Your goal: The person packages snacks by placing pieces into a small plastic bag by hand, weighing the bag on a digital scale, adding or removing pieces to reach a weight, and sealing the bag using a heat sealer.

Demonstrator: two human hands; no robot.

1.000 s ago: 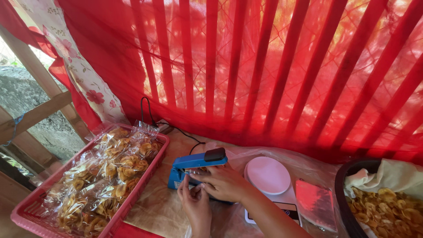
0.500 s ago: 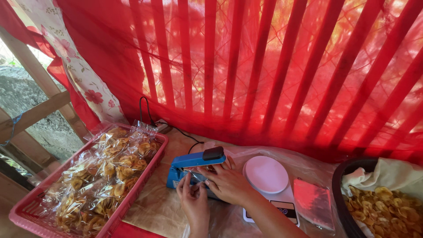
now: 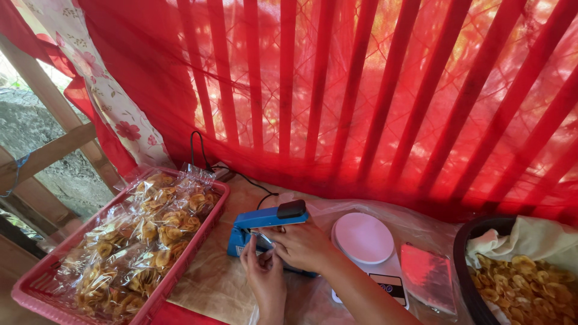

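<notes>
At six o'clock, low in the head view: both hands together at the front of a blue heat sealer, lever arm raised, black knob at its tip. Left hand palm-up beneath, fingers curled toward the sealer's jaw; right hand laid over from four o'clock, fingers bent at the same spot. Pinching something thin and clear between them, apparently a bag edge (too small and glossy to tell for sure). Whether either hand is fully closed: cannot tell.

At eight o'clock from the sealer, just beside it: a pink plastic tray, piled with sealed clear bags of golden chips. At three o'clock from the hands, near the right forearm: a white kitchen scale with a round platform and a small display at its front. Further toward three o'clock, a flat stack of empty clear bags tinted red by the light. At four o'clock, at the frame's edge: a dark basin of loose chips, a pale cloth draped over its rim.

Underneath everything: a surface covered in brownish paper and clear plastic sheet. From the sealer toward eleven o'clock, a black cable rising. Across twelve o'clock, a red curtain over vertical bars, sunlit from behind.
</notes>
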